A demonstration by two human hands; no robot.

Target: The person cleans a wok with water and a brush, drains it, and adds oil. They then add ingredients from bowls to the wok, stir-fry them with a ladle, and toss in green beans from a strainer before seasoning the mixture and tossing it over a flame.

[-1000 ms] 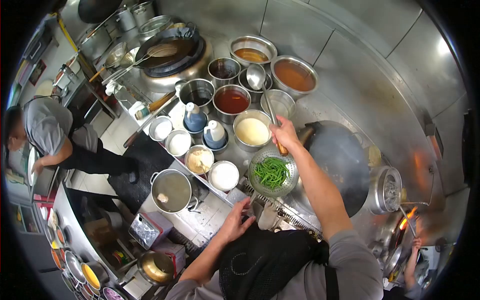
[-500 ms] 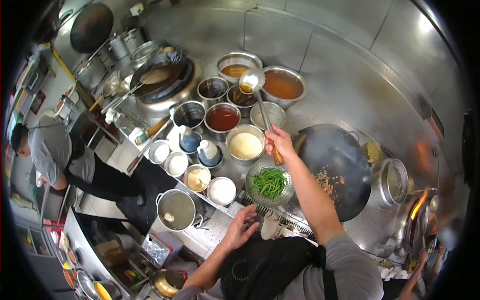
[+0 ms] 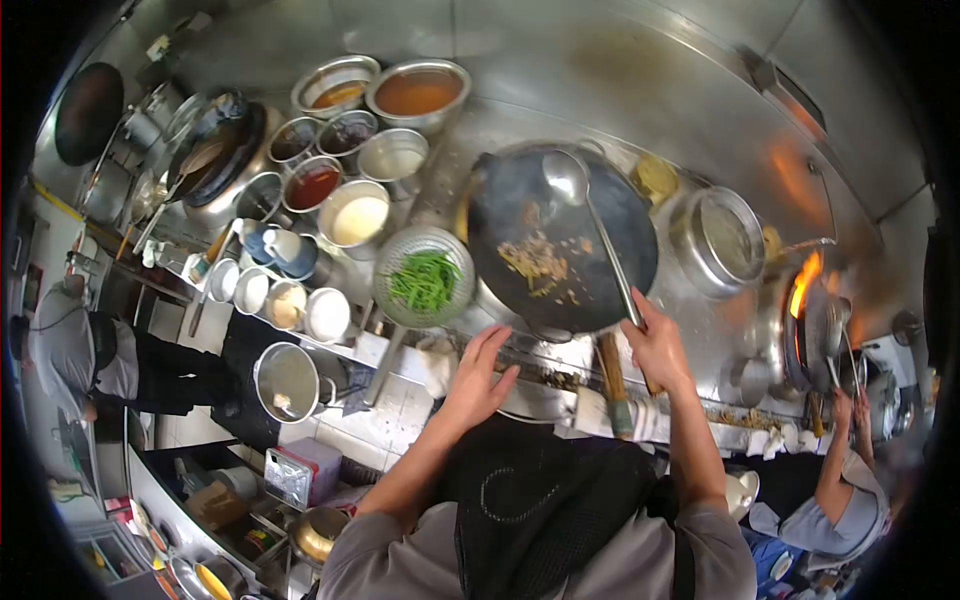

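Observation:
A long-handled ladle (image 3: 606, 243) is in my right hand (image 3: 659, 345), its bowl over the far part of the dark wok (image 3: 620, 270). Chopped, browned food (image 3: 535, 262) lies scattered in the middle of that wok. My left hand (image 3: 483, 378) holds nothing, its fingers spread at the near left side of the wok, beside a folded pale cloth (image 3: 437, 365). Left of the wok, a perforated strainer (image 3: 388, 302) holds cut green beans (image 3: 425, 280), its handle pointing toward me.
Pots of sauce, including a red one (image 3: 313, 184) and a creamy one (image 3: 358, 218), stand at the back left. White bowls (image 3: 327, 315) line the counter edge. Right of the wok is a steel pot (image 3: 722, 240). A flame (image 3: 804, 283) burns near a co-worker (image 3: 840, 490).
My right hand has brought the ladle from over the sauce pots across to the wok. My view has swung right, and my left hand is now closer to the wok.

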